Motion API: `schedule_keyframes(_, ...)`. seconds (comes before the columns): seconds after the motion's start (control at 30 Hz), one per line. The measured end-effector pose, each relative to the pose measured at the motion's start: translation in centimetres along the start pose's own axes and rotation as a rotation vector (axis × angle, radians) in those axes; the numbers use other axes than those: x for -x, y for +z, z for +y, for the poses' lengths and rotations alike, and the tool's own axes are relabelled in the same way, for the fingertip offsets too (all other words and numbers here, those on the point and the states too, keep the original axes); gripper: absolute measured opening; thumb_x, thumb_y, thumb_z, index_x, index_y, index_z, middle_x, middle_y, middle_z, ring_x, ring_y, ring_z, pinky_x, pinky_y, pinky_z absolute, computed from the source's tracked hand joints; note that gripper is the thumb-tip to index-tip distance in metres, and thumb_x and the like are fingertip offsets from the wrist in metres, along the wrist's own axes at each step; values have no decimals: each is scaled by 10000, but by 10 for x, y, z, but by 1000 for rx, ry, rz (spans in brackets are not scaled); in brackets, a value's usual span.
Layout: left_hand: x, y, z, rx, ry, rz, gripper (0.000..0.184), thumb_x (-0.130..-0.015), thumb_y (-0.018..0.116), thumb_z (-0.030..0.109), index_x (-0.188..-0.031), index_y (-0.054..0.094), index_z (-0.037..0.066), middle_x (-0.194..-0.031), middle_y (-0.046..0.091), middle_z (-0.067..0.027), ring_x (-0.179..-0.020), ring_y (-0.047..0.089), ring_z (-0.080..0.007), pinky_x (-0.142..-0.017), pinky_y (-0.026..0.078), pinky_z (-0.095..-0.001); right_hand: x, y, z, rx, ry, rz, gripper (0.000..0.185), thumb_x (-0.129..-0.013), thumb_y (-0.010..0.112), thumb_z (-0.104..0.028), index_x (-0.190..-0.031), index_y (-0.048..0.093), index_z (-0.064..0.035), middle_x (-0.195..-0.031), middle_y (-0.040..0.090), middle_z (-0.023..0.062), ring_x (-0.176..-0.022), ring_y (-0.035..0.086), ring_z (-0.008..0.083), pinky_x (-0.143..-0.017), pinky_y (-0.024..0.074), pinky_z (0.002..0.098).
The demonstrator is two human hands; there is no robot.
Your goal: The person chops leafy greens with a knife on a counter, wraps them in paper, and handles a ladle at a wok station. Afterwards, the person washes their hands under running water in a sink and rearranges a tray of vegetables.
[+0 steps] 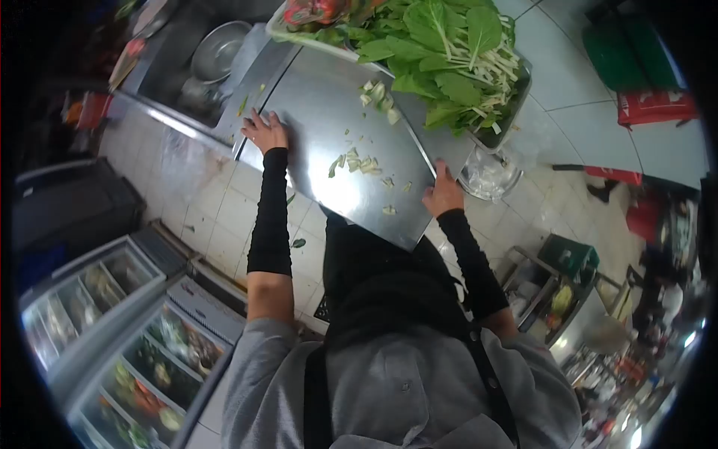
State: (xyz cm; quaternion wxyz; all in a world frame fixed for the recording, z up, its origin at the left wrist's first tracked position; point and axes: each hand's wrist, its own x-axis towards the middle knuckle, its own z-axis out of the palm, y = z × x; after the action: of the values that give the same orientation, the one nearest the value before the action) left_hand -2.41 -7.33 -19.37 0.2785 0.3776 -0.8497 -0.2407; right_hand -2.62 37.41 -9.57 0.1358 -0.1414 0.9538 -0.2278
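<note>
My left hand (266,133) rests with its fingers spread on the left side of the steel worktop (299,112), near its front edge. My right hand (445,193) is closed at the right edge, around what looks like the handle of a knife (420,148). Its thin bright blade runs away from me across the steel; the handle is hidden by my fingers. Between my hands lie pale cut vegetable pieces (355,162), with more scattered scraps nearby. Farther back is a small heap of green and white cut pieces (380,99). Leafy greens (456,60) fill a tray beyond.
At the back left is a sink with a metal bowl (221,52). A light tray (314,39) stands at the worktop's back. A clear container (490,173) is beyond my right hand. Refrigerated display bins (142,359) stand lower left, and a shelf cart (550,288) stands right.
</note>
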Motion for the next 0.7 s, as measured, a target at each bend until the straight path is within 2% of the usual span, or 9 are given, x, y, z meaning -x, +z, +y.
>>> schedule_keyframes(0.07,-10,36,11,-124,174,-55,647,-976,567,384,-1488,451,5,-1534,323,-368,-1412,250,-577,-1173,213,-637,17,12,-5,-14,-22,59,591,-778,622,-63,-1338,433,-97,-1127,622,256,-944,653,474,-821,544,545)
schedule_keyframes(0.17,6,46,79,60,513,-258,613,-963,566,359,-1470,485,23,-1534,337,-365,-1418,254,-592,-1183,201,-648,52,6,-31,-52,58,64,561,-768,595,-25,-1314,490,-101,-1148,645,211,-966,661,452,-800,556,518)
schedule_keyframes(0.23,12,48,119,238,657,-425,575,-963,582,344,-1470,497,88,-1549,351,-299,-1423,262,-570,-1192,221,-621,73,15,-42,-99,167,197,511,-766,589,-12,-1265,519,-98,-1131,656,198,-960,667,441,-792,557,510)
schedule_keyframes(0.3,15,48,152,277,767,-529,525,-947,626,292,-1427,549,94,-1549,393,-235,-1423,298,-529,-1182,272,-592,91,23,-47,-108,264,293,483,-766,584,0,-1237,535,-92,-1114,664,192,-955,671,436,-787,558,504)
schedule_keyframes(0.37,22,57,159,282,893,-625,498,-939,638,290,-1387,579,80,-1524,430,-197,-1417,331,-492,-1179,291,-578,97,29,-42,-83,334,343,478,-766,581,9,-1233,539,-83,-1098,671,193,-951,674,437,-786,557,499)
schedule_keyframes(0.4,24,62,161,282,959,-663,485,-935,644,289,-1367,594,73,-1512,449,-179,-1413,348,-473,-1178,301,-570,98,33,-38,-95,338,335,515,-776,587,-12,-1283,530,-82,-1101,649,193,-934,664,429,-785,556,492)
schedule_keyframes(0.5,35,49,144,423,1054,-906,437,-939,642,275,-1306,626,40,-1468,483,-153,-1411,379,-417,-1185,300,-555,83,39,-32,-44,317,334,527,-792,593,-43,-1314,530,-84,-1104,610,190,-947,641,422,-797,548,490)
schedule_keyframes(0.63,49,-23,118,334,1228,-1037,457,-933,636,213,-1343,580,21,-1463,486,-155,-1419,380,-394,-1216,278,-529,37,49,-15,182,89,399,477,-864,607,-90,-1338,553,-109,-1124,585,146,-1086,587,364,-861,511,493)
schedule_keyframes(0.7,53,-41,104,368,1180,-1086,473,-920,648,190,-1360,567,38,-1456,494,-160,-1424,379,-391,-1233,251,-524,17,53,-13,220,62,403,452,-886,614,-121,-1336,571,-115,-1127,586,129,-1111,570,340,-876,492,491)
